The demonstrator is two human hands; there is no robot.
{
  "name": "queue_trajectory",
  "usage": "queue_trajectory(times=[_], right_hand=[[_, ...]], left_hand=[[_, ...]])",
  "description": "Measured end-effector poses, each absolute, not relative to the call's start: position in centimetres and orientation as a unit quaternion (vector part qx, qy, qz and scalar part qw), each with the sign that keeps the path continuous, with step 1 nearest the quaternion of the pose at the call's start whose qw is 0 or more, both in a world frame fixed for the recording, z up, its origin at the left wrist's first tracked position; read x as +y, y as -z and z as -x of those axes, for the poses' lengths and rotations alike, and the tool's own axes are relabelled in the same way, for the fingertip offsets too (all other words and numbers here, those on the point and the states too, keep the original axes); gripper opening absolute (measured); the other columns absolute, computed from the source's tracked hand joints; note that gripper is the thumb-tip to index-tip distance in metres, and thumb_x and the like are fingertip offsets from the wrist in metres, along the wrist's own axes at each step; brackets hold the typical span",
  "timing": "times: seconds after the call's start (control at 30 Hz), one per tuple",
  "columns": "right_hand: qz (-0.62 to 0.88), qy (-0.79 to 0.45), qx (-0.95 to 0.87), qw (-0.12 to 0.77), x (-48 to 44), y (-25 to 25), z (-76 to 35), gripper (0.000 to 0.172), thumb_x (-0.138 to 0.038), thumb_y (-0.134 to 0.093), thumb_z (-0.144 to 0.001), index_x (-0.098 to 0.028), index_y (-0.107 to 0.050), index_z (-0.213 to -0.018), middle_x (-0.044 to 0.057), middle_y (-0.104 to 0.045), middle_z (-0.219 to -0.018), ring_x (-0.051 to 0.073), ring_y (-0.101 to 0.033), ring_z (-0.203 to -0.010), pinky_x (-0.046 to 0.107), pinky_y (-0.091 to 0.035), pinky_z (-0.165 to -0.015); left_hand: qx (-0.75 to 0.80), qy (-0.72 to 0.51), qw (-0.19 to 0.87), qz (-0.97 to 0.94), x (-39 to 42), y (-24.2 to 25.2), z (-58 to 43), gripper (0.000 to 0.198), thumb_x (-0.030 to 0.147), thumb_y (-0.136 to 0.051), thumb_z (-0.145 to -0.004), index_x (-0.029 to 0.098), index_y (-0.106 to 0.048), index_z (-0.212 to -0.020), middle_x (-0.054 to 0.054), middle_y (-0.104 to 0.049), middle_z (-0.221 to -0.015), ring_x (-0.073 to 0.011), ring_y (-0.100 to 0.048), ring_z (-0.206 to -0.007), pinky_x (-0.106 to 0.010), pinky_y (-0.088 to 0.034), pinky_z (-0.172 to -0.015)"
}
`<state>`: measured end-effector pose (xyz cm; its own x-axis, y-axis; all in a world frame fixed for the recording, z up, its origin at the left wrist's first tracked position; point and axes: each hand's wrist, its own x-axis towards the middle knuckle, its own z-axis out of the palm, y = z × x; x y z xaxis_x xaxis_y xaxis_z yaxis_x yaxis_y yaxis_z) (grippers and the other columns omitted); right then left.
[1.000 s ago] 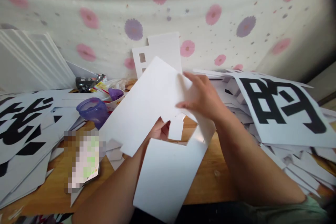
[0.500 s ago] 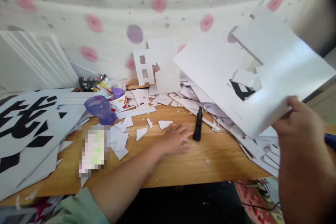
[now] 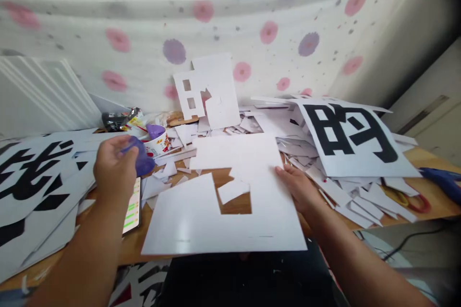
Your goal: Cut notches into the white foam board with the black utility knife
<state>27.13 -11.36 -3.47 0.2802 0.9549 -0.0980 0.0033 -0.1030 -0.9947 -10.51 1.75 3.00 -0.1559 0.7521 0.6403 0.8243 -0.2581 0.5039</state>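
My right hand (image 3: pixel 297 187) grips the right edge of a white board (image 3: pixel 277 192), holding it flat over the front of the table. An irregular cut-out opens in the board's middle, with a tongue of white sticking into it. On the left, my left hand (image 3: pixel 117 160) has its fingers and thumb closed on the rim of a translucent purple plastic cup (image 3: pixel 144 158). Just behind that cup stands a printed paper cup (image 3: pixel 158 143) with something purple in it. The black utility knife seen earlier is hidden now.
A board with a black character (image 3: pixel 334 139) lies at right on white scraps (image 3: pixel 360 201), near scissors (image 3: pixel 419 201) and a blue-handled tool (image 3: pixel 442 180). Lettered sheets (image 3: pixel 21 240) and a phone (image 3: pixel 133 208) lie left. A cut-out white panel (image 3: pixel 221 100) leans on the curtain.
My right hand has brought the white board down from the upper right to the table's front. My left hand has moved from the table's middle to the purple cup.
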Motion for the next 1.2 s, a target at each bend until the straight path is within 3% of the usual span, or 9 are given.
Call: queue_trajectory(times=[0.1,0.2,0.37,0.5,0.67,0.77,0.93,1.1,1.2], right_hand=[[0.687,-0.238,-0.539,0.426,-9.6,3.3,-27.6,0.055,-0.053,-0.036,-0.095,-0.014,-0.062,-0.125,0.01,-0.073,-0.086,0.023,-0.066,-0.066,0.038,-0.054,-0.064],[0.713,-0.168,-0.579,0.357,-8.3,3.2,-29.0,0.047,-0.047,-0.05,-0.091,-0.019,-0.064,-0.127,0.012,-0.072,-0.101,0.027,-0.066,-0.086,0.041,-0.05,-0.08],[0.722,-0.125,-0.658,0.172,-7.6,3.5,-28.4,0.052,-0.051,-0.061,-0.086,-0.028,-0.061,-0.132,0.012,-0.073,-0.098,0.031,-0.068,-0.083,0.041,-0.047,-0.075],[0.724,-0.107,-0.675,0.096,-7.0,3.8,-27.5,0.043,-0.058,-0.053,-0.09,-0.026,-0.068,-0.116,0.012,-0.073,-0.101,0.029,-0.068,-0.081,0.037,-0.045,-0.07],[0.763,-0.072,-0.622,0.164,-8.4,3.6,-30.4,0.032,-0.047,-0.046,-0.094,-0.025,-0.068,-0.101,0.009,-0.07,-0.092,0.028,-0.064,-0.083,0.037,-0.044,-0.07],[0.756,-0.057,-0.54,0.366,-10.7,2.9,-32.8,0.033,-0.051,-0.06,-0.084,-0.024,-0.068,-0.101,0.006,-0.066,-0.083,0.025,-0.062,-0.072,0.039,-0.047,-0.069],[0.524,-0.324,-0.47,0.632,-13.9,1.4,-33.7,0.037,-0.045,-0.066,-0.078,-0.028,-0.06,-0.11,0.005,-0.072,-0.084,0.028,-0.07,-0.079,0.043,-0.055,-0.069],[0.428,-0.384,-0.474,0.667,-14.2,1.8,-30.7,0.046,-0.029,-0.083,-0.067,-0.033,-0.055,-0.104,-0.006,-0.062,-0.064,0.018,-0.063,-0.058,0.031,-0.051,-0.056],[0.402,-0.395,-0.445,0.695,-13.6,2.8,-28.1,0.038,-0.038,-0.086,-0.066,-0.027,-0.059,-0.09,-0.007,-0.055,-0.059,0.012,-0.053,-0.046,0.024,-0.041,-0.043]], left_hand=[[-0.531,0.366,-0.015,0.764,-4.4,-0.8,8.6,0.042,0.032,-0.056,-0.089,0.023,-0.055,-0.129,-0.006,-0.061,-0.135,-0.0287,-0.057,-0.124,-0.044,-0.044,-0.108],[-0.407,0.145,-0.056,0.9,-10.0,2.0,5.8,0.049,0.036,-0.057,-0.091,0.031,-0.052,-0.139,-0.007,-0.044,-0.154,-0.0366,-0.032,-0.146,-0.066,-0.014,-0.118],[-0.374,-0.071,-0.168,0.91,-13.7,4.3,3.7,0.1,0.057,-0.08,-0.068,0.032,-0.034,-0.153,-0.014,-0.012,-0.165,-0.0469,-0.003,-0.149,-0.076,-0.011,-0.112],[-0.35,-0.071,-0.17,0.919,-13.5,4.6,3.8,0.099,0.047,-0.083,-0.069,0.034,-0.033,-0.153,-0.011,-0.011,-0.166,-0.0457,-0.001,-0.15,-0.074,-0.011,-0.113],[-0.305,-0.058,-0.153,0.938,-13.5,5.0,4.0,0.093,0.025,-0.079,-0.072,0.036,-0.034,-0.152,-0.005,-0.014,-0.166,-0.0426,-0.002,-0.151,-0.073,-0.01,-0.114],[-0.285,-0.063,-0.169,0.942,-13.0,4.5,3.9,0.093,0.019,-0.078,-0.071,0.04,-0.035,-0.151,-0.003,-0.015,-0.166,-0.0415,-0.003,-0.151,-0.073,-0.01,-0.114],[-0.276,-0.063,-0.179,0.942,-11.1,3.2,4.0,0.088,0.013,-0.072,-0.075,0.046,-0.037,-0.148,0.001,-0.015,-0.166,-0.0365,-0.004,-0.152,-0.069,-0.006,-0.117],[-0.291,-0.066,-0.178,0.938,-11.0,3.0,2.5,0.084,0.035,-0.077,-0.077,0.033,-0.038,-0.151,-0.007,-0.013,-0.166,-0.0352,-0.005,-0.152,-0.063,-0.008,-0.12],[-0.288,-0.06,-0.184,0.938,-11.6,3.5,0.7,0.09,0.048,-0.077,-0.077,0.025,-0.035,-0.153,-0.011,-0.016,-0.165,-0.0342,-0.008,-0.152,-0.057,-0.013,-0.121]])
